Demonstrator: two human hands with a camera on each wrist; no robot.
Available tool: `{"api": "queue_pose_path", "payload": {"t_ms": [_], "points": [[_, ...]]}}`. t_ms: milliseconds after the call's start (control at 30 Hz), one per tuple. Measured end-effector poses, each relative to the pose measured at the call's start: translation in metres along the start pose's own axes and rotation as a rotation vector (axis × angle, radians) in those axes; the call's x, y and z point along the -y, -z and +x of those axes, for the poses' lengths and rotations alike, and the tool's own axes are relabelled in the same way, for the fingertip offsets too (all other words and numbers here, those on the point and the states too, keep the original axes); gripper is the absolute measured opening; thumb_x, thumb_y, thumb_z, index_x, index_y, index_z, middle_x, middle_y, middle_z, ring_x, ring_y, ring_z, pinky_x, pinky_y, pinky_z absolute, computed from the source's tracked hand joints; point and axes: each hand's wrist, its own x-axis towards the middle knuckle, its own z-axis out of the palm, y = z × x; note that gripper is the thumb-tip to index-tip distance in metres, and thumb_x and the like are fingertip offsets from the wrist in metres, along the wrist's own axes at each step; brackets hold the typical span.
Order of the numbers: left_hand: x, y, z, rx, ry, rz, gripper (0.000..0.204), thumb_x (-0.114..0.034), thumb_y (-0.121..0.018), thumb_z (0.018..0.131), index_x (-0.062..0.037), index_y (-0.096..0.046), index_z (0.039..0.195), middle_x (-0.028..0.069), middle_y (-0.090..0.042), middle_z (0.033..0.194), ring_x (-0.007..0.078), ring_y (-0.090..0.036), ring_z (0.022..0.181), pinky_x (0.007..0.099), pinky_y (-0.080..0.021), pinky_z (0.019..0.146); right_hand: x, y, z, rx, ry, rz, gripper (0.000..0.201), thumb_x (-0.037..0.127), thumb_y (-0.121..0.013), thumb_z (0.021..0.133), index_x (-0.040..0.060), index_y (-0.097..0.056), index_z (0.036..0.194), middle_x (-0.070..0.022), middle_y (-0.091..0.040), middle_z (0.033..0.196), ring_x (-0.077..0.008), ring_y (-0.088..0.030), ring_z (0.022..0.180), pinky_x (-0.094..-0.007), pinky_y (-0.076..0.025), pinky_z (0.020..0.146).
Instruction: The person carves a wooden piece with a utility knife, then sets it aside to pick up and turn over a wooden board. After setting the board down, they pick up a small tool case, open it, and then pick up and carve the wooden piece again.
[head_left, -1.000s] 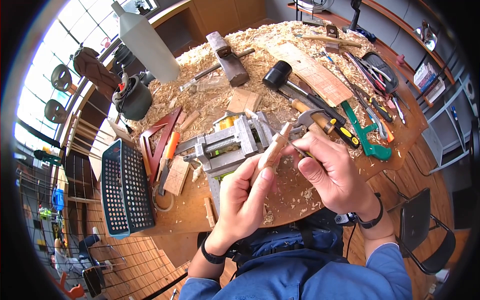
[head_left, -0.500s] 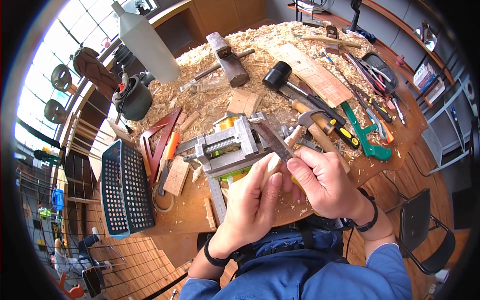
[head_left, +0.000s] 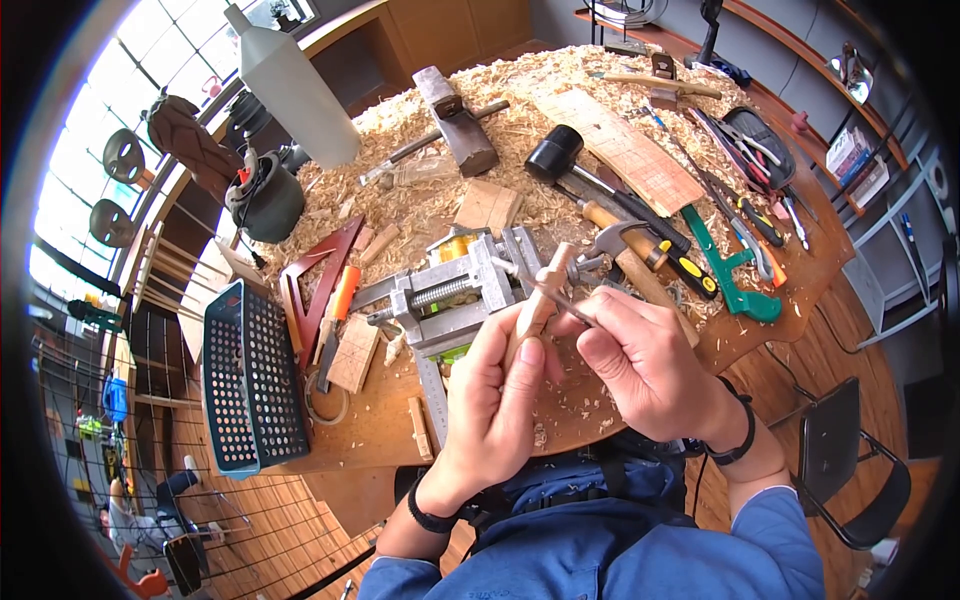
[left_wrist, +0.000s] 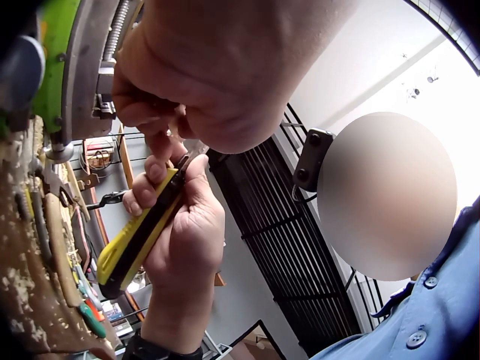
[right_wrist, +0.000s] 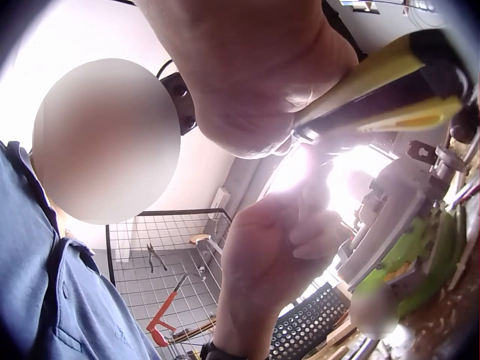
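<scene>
In the head view my left hand (head_left: 490,400) grips a slim, partly carved piece of wood (head_left: 548,280), its notched end pointing up and away. My right hand (head_left: 645,365) holds a knife, with the blade (head_left: 565,306) lying across the wood just above my left fingers. The left wrist view shows the yellow-and-black knife handle (left_wrist: 141,236) inside my curled right fingers. Both hands are above the front of the workbench, close to a metal vise (head_left: 465,295). From the right wrist, glare washes out the wood and much of the blade.
Wood shavings (head_left: 390,215) cover much of the bench. A perforated basket (head_left: 250,380) stands at the left edge, near an orange-handled knife (head_left: 338,310). To the right lie a black mallet (head_left: 555,152), a hammer (head_left: 625,235) and a green-handled saw (head_left: 745,300).
Half a second ago the blade lay broadside over the wood, with the hands closer together. Now the blade is edge-on, the right hand sits slightly farther right, and the wood points more upward.
</scene>
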Motion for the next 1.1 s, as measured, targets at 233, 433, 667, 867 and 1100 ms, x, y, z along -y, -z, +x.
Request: {"api": "queue_pose_path", "payload": {"t_ms": [233,433,667,867,1100], "points": [[-0.011,-0.001,-0.001,-0.064,0.164,-0.141,0.036,-0.014,-0.051,0.108,0.0047,-0.055,0.139,-0.0015,-0.064,0.09,0.0001,-0.043,0.063,0.0169,-0.032,0.054,0.01,0.01,0.001,0.203,-0.012,-0.23,0.04,0.007,-0.061,0.089,-0.0063,-0.057,0.126,-0.0244,-0.058,0.106,-0.0431,-0.061,0.095,-0.05,-0.051,0.084],[-0.014,0.002,0.001,-0.056,0.144,-0.17,0.049,-0.02,-0.05,0.107,0.0039,-0.046,0.15,-0.0054,-0.049,0.083,0.001,-0.036,0.059,0.0184,-0.025,0.051,-0.005,0.006,-0.003,0.17,0.058,-0.324,0.066,-0.002,-0.059,0.079,-0.0092,-0.044,0.142,-0.0297,-0.056,0.113,-0.0473,-0.056,0.106,-0.0531,-0.047,0.097],[-0.018,0.012,0.001,-0.032,0.288,-0.481,0.042,-0.029,-0.046,0.111,-0.0022,-0.049,0.144,-0.0028,-0.047,0.086,0.0024,-0.034,0.058,0.019,-0.026,0.053,0.001,0.01,0.0,0.123,-0.008,-0.218,0.075,-0.008,-0.063,0.084,-0.0078,-0.033,0.153,-0.03,-0.058,0.13,-0.0459,-0.063,0.113,-0.0503,-0.051,0.096],[-0.022,0.012,0.004,0.0,0.328,-0.55,0.039,-0.026,-0.045,0.11,-0.0018,-0.046,0.14,0.0042,-0.055,0.09,0.0077,-0.044,0.061,0.021,-0.037,0.055,0.0,0.011,-0.005,0.082,0.009,-0.21,0.07,-0.004,-0.068,0.085,-0.004,-0.041,0.149,-0.024,-0.064,0.122,-0.0424,-0.067,0.106,-0.0484,-0.055,0.087],[-0.015,0.016,0.003,0.11,0.275,-0.617,0.046,-0.024,-0.047,0.109,-0.0027,-0.039,0.149,0.0038,-0.053,0.092,0.007,-0.042,0.066,0.0229,-0.037,0.058,0.006,0.014,0.004,0.062,0.088,-0.254,0.056,0.004,-0.071,0.089,0.0004,-0.054,0.141,-0.0189,-0.068,0.106,-0.0385,-0.07,0.094,-0.043,-0.057,0.079]]}}
